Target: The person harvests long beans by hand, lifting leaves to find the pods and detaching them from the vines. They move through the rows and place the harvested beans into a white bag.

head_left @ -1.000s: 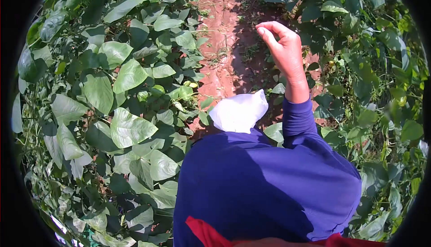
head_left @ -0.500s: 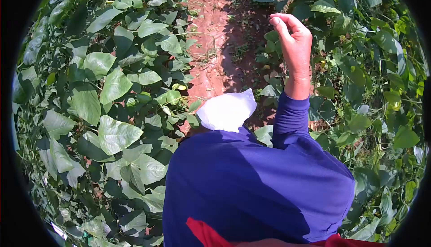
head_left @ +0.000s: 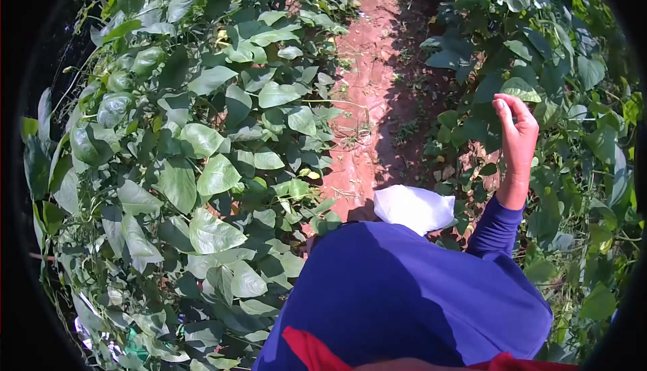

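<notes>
My right hand [head_left: 518, 145] is raised beside the leafy plants on the right, its thumb and fingers curled together in a pinch. Whatever lies between the fingertips, if anything, is too small to make out. A green leaf [head_left: 520, 90] shows just past the fingertips. In front of my body, a white bag-like sheet [head_left: 414, 209] sticks out beyond the blue shirt [head_left: 391, 283]; its lower part is hidden by the shirt. I cannot see my left hand.
A reddish dirt path [head_left: 357, 128] runs ahead between two rows of dense plants. Broad green leaves [head_left: 216, 175] fill the left side, and climbing vines [head_left: 573, 189] stand on the right. Red cloth [head_left: 313, 351] shows at the bottom edge.
My view has shifted, so the path, plants and white sheet sit further right and lower. My right hand also appears further right and lower, its fingers still curled.
</notes>
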A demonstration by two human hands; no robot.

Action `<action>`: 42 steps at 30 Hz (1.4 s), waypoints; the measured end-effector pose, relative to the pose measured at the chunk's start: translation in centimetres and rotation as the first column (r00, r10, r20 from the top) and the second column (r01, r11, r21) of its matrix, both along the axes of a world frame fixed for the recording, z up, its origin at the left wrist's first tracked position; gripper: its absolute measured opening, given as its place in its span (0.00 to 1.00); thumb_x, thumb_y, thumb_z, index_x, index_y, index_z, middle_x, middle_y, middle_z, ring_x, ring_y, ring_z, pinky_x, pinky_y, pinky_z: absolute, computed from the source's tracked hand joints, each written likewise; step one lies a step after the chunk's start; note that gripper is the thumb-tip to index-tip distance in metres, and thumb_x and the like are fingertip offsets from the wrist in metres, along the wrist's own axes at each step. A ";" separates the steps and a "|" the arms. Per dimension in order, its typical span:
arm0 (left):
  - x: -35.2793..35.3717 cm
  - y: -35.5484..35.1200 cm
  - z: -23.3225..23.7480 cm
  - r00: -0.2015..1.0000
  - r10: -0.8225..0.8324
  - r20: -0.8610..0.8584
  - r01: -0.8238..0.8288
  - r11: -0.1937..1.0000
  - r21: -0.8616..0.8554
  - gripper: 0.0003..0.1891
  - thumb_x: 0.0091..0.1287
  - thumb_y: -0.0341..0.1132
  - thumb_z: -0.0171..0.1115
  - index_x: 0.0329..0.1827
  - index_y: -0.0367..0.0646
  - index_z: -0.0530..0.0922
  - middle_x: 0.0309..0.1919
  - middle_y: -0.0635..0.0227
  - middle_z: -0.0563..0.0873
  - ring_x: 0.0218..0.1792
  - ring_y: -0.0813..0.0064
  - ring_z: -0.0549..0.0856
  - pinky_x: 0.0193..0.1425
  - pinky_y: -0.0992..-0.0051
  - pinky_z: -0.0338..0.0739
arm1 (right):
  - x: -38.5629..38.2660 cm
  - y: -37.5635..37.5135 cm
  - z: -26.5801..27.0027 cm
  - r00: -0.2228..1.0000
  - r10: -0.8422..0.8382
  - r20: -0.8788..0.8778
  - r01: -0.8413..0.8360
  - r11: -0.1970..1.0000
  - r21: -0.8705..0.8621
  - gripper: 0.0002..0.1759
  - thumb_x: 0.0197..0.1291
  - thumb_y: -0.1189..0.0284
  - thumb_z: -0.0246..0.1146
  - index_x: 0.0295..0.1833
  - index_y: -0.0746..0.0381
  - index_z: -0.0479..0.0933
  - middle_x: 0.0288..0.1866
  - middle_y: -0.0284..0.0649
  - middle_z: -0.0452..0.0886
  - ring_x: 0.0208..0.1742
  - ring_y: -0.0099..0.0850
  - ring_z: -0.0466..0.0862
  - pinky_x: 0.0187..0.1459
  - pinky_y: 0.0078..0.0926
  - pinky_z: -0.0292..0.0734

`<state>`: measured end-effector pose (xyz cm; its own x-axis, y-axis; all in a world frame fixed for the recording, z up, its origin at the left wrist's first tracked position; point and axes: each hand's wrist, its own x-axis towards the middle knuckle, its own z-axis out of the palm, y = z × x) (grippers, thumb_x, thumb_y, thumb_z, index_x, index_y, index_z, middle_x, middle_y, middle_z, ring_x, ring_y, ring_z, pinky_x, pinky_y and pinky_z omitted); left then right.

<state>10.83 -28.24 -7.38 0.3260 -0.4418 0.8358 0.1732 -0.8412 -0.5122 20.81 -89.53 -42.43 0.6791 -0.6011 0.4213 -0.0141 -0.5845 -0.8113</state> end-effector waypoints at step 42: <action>49.4 -24.3 0.5 0.618 -0.446 -0.648 0.358 0.893 -0.273 0.15 0.69 0.38 0.59 0.53 0.40 0.83 0.56 0.59 0.84 0.64 0.62 0.77 0.69 0.65 0.67 | 31.7 -11.1 -8.0 0.755 0.335 -0.563 -0.421 0.907 -0.025 0.16 0.56 0.78 0.66 0.52 0.68 0.78 0.41 0.47 0.86 0.40 0.33 0.84 0.44 0.30 0.78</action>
<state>60.28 -52.53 -6.85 0.6285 -0.5924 0.5041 -0.5527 -0.7961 -0.2464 52.55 -100.62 -50.40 0.9776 -0.2098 -0.0195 -0.1722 -0.7423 -0.6476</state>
